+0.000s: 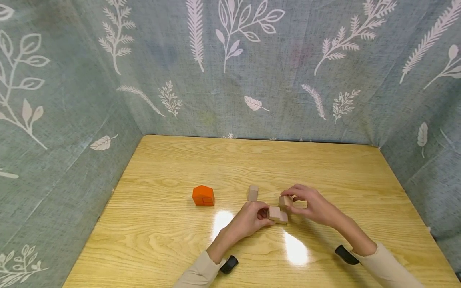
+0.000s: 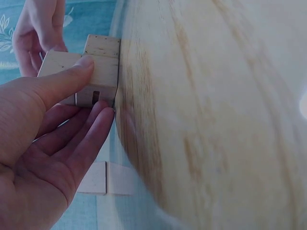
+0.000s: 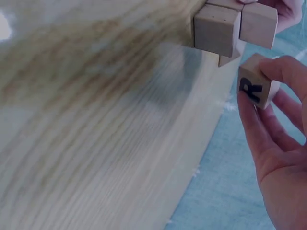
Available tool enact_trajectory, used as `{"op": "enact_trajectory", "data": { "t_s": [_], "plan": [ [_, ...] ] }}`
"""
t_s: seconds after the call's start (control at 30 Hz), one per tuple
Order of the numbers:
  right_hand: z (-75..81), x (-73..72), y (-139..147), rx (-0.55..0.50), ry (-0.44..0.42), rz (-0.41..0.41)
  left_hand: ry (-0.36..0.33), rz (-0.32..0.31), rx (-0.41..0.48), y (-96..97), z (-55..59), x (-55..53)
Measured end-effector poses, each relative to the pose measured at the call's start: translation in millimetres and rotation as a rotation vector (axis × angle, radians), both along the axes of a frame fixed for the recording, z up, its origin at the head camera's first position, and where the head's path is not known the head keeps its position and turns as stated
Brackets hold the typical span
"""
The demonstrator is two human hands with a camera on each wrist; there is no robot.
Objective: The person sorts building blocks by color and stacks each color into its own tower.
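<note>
Near the middle of the table, my left hand (image 1: 248,220) grips a small cluster of plain wooden cubes (image 1: 274,213). In the left wrist view the thumb lies across the cubes (image 2: 102,72), with the fingertips against their other side. One cube sits raised above its neighbour in the head view. To the right, my right hand (image 1: 311,204) pinches a single wooden cube (image 1: 286,201) between thumb and fingers. A dark letter R marks one face of that lettered cube (image 3: 254,86). It is held close beside the cluster, with a small gap in the right wrist view.
Just beyond the left hand lie light wooden blocks (image 1: 253,193) in a short row. An orange block piece with a peaked top (image 1: 203,196) stands to their left. Leaf-patterned cloth (image 1: 230,100) hangs around the back and sides of the wooden table (image 1: 162,240).
</note>
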State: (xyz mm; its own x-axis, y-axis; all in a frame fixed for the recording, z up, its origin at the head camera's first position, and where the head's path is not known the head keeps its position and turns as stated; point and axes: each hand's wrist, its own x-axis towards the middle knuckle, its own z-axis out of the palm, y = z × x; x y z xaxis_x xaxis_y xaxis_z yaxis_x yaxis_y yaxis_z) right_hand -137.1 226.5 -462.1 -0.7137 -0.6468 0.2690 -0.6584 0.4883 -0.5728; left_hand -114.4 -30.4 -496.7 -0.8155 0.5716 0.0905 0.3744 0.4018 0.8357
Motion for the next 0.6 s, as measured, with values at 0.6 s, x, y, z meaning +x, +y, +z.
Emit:
{"op": "enact_trajectory", "data": {
  "t_s": [0.6],
  "plan": [
    [-1.1,14.7,-3,-0.01,-0.105,0.096,0.033,-0.008,0.016,-0.2,-1.3,-1.3]
  ]
}}
